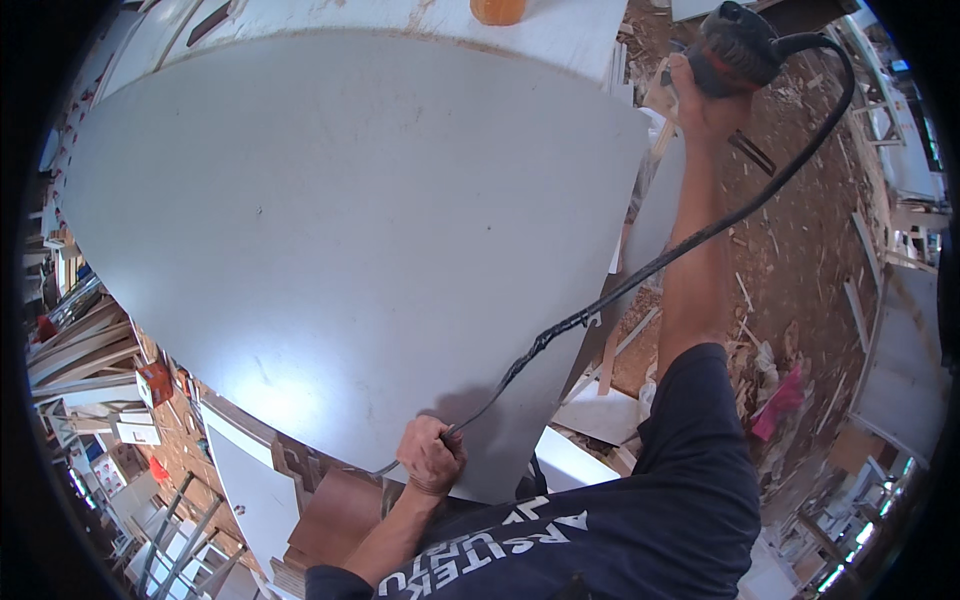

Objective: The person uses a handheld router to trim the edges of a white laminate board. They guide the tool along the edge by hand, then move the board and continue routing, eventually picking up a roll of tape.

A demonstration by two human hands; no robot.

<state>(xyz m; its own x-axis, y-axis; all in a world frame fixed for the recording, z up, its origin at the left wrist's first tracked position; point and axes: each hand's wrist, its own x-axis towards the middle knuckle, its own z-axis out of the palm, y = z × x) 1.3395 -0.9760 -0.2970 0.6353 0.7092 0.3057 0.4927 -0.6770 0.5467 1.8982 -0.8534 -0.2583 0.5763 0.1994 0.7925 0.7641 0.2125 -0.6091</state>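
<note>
The person's left hand [430, 457], at the lower centre of the frame, is closed around a black cable [690, 244]. The right hand [708, 112], upper right, grips a dark power tool [738, 50], from which the cable loops down. Between them spreads a large grey panel [350, 200]; beyond its far edge, top centre, stands an orange container [498, 10].
</note>
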